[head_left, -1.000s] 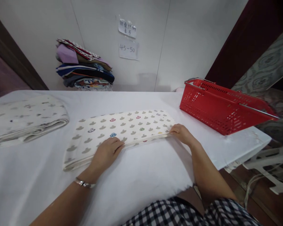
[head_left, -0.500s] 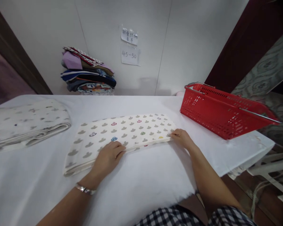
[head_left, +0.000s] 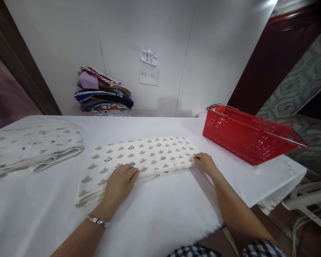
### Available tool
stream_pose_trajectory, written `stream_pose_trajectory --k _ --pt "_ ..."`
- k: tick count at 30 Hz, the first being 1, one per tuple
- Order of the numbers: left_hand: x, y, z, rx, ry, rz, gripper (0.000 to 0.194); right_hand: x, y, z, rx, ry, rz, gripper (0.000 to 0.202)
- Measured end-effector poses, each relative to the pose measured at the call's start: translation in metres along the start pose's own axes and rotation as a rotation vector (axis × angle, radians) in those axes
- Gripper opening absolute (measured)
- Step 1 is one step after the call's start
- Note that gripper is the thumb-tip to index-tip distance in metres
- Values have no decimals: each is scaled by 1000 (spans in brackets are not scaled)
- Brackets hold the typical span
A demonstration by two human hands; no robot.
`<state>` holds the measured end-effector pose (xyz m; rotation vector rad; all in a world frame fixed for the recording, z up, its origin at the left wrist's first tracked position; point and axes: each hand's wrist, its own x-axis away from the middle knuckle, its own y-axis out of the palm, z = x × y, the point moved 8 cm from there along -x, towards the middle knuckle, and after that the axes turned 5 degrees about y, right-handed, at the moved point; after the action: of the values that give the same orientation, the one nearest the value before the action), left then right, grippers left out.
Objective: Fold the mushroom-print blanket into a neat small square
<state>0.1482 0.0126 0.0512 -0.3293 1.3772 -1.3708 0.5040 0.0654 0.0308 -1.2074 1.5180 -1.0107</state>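
Observation:
A white cloth with a grey mushroom pattern and a few coloured shapes [head_left: 149, 153] lies folded in a long strip on the white-covered table. My left hand [head_left: 124, 178] rests on its near edge, left of the middle, with fingers closed together on the fabric. At the strip's near right corner, my right hand [head_left: 203, 162] pinches the edge between thumb and fingers. A bracelet circles my left wrist.
Another folded patterned cloth [head_left: 34, 146] lies at the left. Behind, a stack of folded fabrics [head_left: 104, 92] stands against the wall. A red basket [head_left: 246, 132] sits at the right, near the table's edge [head_left: 291, 171]. A white plastic chair stands beyond.
The camera view has tilted up slightly, so everything sits lower in the picture. My left hand has slid slightly left along the cloth's near edge. My right hand keeps its place at the corner.

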Motion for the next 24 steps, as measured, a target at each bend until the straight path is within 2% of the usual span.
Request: stream_pose_trajectory --k 4,7,10,12,14,17,19,24 --pt "3 10 -9 21 -37 -73 30 -12 -12 -15 19 -35 13 22" --pt "4 12 -11 27 -31 -76 29 -31 -19 -41 -65 -104 59 26" --pt "3 10 -9 35 -18 -59 28 -55 -10 -70 -149 -153 23 35" --pt "2 7 -8 47 -16 -47 28 -67 3 -76 -107 -138 -21 44" --pt "2 5 -9 64 -34 -49 27 -75 19 -68 1 -76 -56 54" --pt "2 7 -12 93 -84 -76 25 -76 41 -37 142 49 -114 59" --pt "2 10 -13 107 -110 -96 23 -74 51 -20 184 80 -130 60" --pt "2 8 -20 159 -144 -90 23 -73 59 -11 196 69 -127 63"
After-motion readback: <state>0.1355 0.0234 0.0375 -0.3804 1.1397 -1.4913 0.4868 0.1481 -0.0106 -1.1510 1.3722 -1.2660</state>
